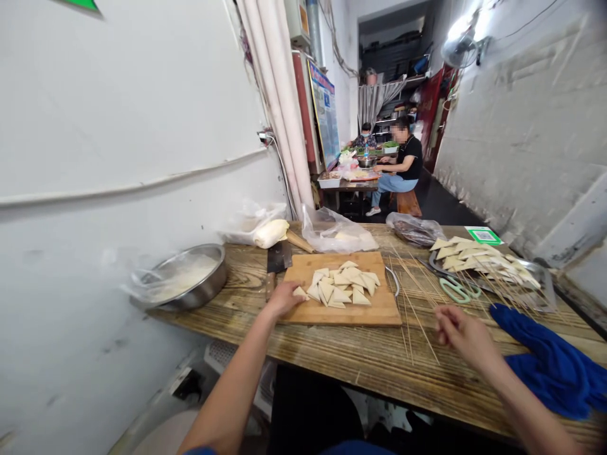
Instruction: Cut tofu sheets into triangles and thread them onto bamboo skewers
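My left hand (284,299) is at the left edge of a wooden cutting board (346,317), its fingers closed on a pale tofu triangle (300,292). Many more tofu triangles (340,287) lie heaped on the board. To the right, over the table, my right hand (458,328) has its fingers curled together; whatever they may hold is too small to make out. Thin wooden skewers (411,309) lie loose between the board and this hand. Filled skewers of pale triangles (478,259) are piled on a metal tray (545,287) at the far right.
A steel bowl (215,272) stands at the left, near a cleaver (279,258). Plastic bags (339,230) line the back. Green-handled scissors (455,289) lie right of the board, a blue cloth (554,366) at the right front. Two people sit at another table (355,186) beyond.
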{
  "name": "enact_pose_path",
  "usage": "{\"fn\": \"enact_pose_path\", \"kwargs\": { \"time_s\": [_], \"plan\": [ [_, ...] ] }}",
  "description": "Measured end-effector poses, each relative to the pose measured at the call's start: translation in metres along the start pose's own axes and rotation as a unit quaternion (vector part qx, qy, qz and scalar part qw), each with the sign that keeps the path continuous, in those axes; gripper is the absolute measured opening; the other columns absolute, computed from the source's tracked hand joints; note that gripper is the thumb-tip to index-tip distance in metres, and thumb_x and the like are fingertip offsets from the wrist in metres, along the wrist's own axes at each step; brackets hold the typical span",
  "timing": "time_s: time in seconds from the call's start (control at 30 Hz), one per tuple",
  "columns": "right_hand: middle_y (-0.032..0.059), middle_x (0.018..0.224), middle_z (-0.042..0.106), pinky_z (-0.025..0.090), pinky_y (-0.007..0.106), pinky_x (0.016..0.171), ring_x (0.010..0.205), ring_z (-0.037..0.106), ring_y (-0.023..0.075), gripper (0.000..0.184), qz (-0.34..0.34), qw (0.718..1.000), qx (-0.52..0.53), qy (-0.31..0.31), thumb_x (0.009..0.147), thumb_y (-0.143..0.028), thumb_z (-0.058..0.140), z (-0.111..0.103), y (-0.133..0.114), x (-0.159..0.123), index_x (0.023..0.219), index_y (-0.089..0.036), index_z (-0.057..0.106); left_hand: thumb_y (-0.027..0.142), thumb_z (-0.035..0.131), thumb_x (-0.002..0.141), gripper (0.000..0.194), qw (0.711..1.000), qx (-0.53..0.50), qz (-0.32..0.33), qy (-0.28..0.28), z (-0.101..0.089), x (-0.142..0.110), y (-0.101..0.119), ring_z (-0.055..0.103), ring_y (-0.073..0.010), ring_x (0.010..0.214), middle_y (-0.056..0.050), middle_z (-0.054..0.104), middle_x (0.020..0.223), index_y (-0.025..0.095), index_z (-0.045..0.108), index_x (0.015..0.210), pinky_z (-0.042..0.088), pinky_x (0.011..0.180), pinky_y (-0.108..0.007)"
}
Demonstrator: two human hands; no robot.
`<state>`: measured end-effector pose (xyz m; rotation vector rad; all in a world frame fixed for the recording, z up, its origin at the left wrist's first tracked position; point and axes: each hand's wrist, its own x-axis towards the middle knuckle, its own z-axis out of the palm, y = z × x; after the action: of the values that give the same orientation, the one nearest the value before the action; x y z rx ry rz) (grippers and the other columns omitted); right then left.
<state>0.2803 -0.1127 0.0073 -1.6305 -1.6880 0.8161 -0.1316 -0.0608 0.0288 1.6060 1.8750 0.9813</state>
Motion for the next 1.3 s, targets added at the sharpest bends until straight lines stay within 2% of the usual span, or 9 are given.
{"fn": "enact_pose_path", "kwargs": {
  "time_s": [0.13,0.23,0.33,0.47,0.67,0.8,0.93,1.03,1.3],
  "plan": [
    [-0.0046,0.063,0.053,0.043,0.024,0.041,0.045,0.053,0.0117,0.034,-0.001,0.969,0.223,-0.109,0.081,-0.049,0.042,0.042,-0.027,-0.038,0.101,-0.022,0.038,0.026,0.069,0.056,0.018,0.995,0.082,-0.004,-0.057,-0.001,-0.005,-0.007,0.056,-0.0191,0.066,-0.003,0.065,0.066,0.014,0.068,0.069,0.038,0.063,-0.026],
    [-0.0055,0.065,0.053,0.042,0.021,0.041,0.046,0.051,0.0086,0.032,0.005,0.946,0.284,-0.154,0.082,-0.050,0.044,0.069,-0.043,-0.056,0.095,-0.022,0.038,0.034,0.062,0.066,0.021,0.999,0.048,0.016,-0.006,-0.001,-0.017,-0.012,0.057,-0.0187,0.067,-0.004,0.067,0.072,0.015,0.069,0.072,0.038,0.063,-0.026],
    [-0.0059,0.064,0.053,0.039,0.019,0.040,0.044,0.050,0.0069,0.031,0.008,0.934,0.306,-0.185,0.082,-0.050,0.044,0.084,-0.053,-0.065,0.091,-0.021,0.038,0.035,0.058,0.072,0.025,0.998,0.011,0.042,0.052,0.002,-0.030,-0.016,0.058,-0.0194,0.072,-0.006,0.068,0.080,0.015,0.069,0.081,0.041,0.068,-0.027],
    [-0.0065,0.061,0.053,0.037,0.017,0.038,0.041,0.049,0.0063,0.031,0.014,0.928,0.309,-0.208,0.082,-0.050,0.043,0.093,-0.059,-0.069,0.089,-0.021,0.039,0.028,0.060,0.071,0.022,0.994,-0.010,0.101,0.043,0.007,-0.040,-0.022,0.059,-0.0210,0.085,-0.007,0.067,0.093,0.017,0.069,0.088,0.041,0.079,-0.030],
    [-0.0068,0.060,0.052,0.037,0.017,0.038,0.041,0.048,0.0059,0.028,0.001,0.936,0.289,-0.202,0.083,-0.048,0.042,0.100,-0.060,-0.070,0.087,-0.020,0.040,0.034,0.059,0.073,0.029,0.980,-0.152,0.066,0.109,0.016,-0.046,-0.028,0.059,-0.0179,0.084,-0.008,0.066,0.095,0.014,0.065,0.094,0.043,0.078,-0.028],
    [-0.0058,0.064,0.052,0.037,0.017,0.037,0.042,0.049,0.0063,0.026,-0.012,0.943,0.263,-0.203,0.084,-0.046,0.041,0.107,-0.061,-0.072,0.082,-0.020,0.042,0.035,0.060,0.074,0.038,0.925,-0.367,-0.028,0.097,0.029,-0.050,-0.016,0.056,-0.0107,0.065,-0.006,0.066,0.084,0.012,0.057,0.104,0.041,0.053,-0.019],
    [-0.0041,0.065,0.054,0.037,0.018,0.041,0.043,0.048,0.0066,0.023,-0.070,0.965,0.168,-0.190,0.088,-0.041,0.036,0.110,-0.064,-0.076,0.080,-0.020,0.044,0.021,0.066,0.070,0.030,0.821,-0.558,-0.119,0.013,0.036,-0.044,-0.007,0.049,-0.0034,0.052,-0.005,0.063,0.083,0.011,0.060,0.097,0.033,0.041,-0.013],
    [-0.0034,0.061,0.055,0.040,0.022,0.054,0.051,0.051,0.0101,0.021,-0.128,0.976,0.079,-0.157,0.090,-0.035,0.033,0.112,-0.065,-0.077,0.084,-0.020,0.045,0.011,0.060,0.073,0.016,0.756,-0.630,-0.176,-0.001,0.035,-0.037,-0.005,0.046,-0.0018,0.047,-0.007,0.063,0.081,0.008,0.061,0.088,0.030,0.035,-0.011],
    [0.0027,0.079,0.064,0.041,0.026,0.062,0.067,0.061,0.0161,0.023,-0.152,0.982,-0.053,-0.102,0.091,-0.034,0.029,0.118,-0.059,-0.077,0.094,-0.021,0.048,0.004,0.051,0.079,0.006,0.701,-0.653,-0.287,0.025,0.030,-0.031,0.001,0.066,-0.0192,0.075,-0.015,0.065,0.082,0.006,0.055,0.082,0.054,0.060,-0.025]
  ]
}}
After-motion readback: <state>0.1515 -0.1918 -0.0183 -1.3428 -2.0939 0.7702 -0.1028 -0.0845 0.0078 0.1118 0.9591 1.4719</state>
